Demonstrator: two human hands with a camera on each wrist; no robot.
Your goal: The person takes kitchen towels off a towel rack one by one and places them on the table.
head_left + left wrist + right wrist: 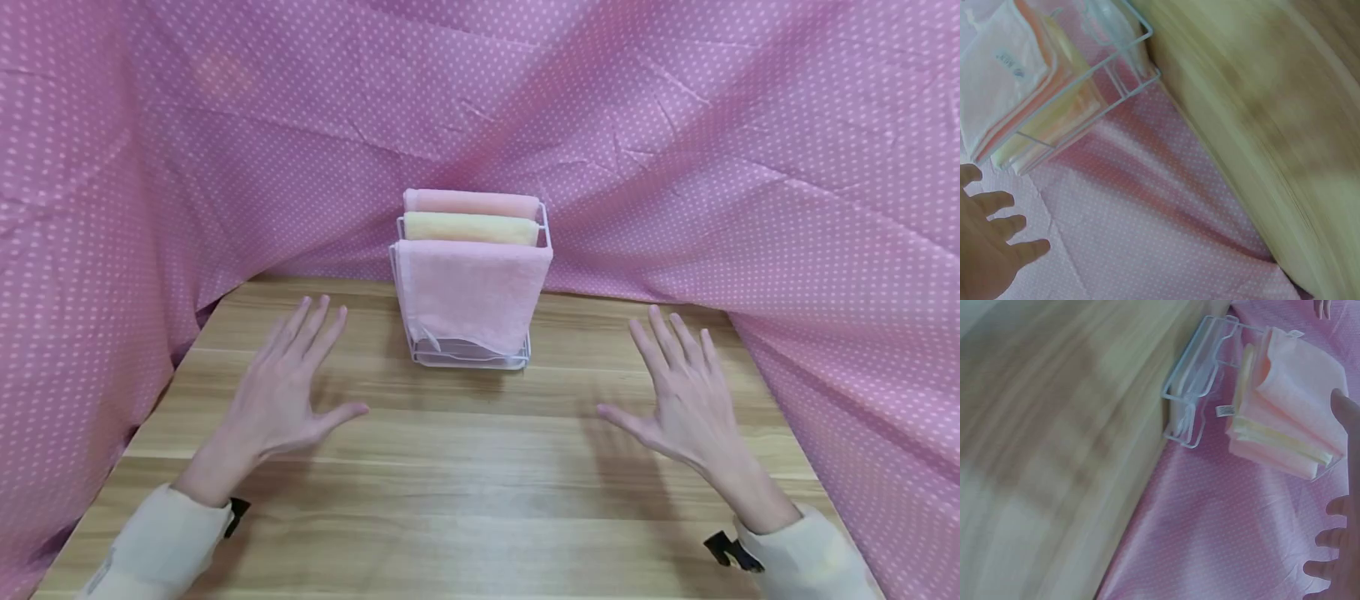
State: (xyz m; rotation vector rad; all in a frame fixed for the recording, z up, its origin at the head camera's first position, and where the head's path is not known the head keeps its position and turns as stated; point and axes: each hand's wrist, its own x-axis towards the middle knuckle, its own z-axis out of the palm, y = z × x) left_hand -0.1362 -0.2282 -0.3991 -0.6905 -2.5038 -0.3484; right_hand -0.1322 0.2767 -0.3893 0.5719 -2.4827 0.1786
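Observation:
A white wire rack [471, 363] stands at the table's far side with three folded towels hung over its bars. The front towel [472, 292] is pink, a yellow towel [471, 227] hangs behind it, and a peach-pink towel [472, 202] is at the back. To the rack's left my left hand [281, 396] hovers, fingers spread and holding nothing. My right hand [686, 404] is likewise spread, to the right of the rack and apart from it. Small tags show on the towels in both wrist views, one a white label [1225, 410].
The wooden table [480, 483] stretches in front of the rack. Pink cloth with white dots [480, 92] hangs behind and along both sides of it. A black strap [733, 552] shows at the right cuff and another black piece [237, 517] at the left cuff.

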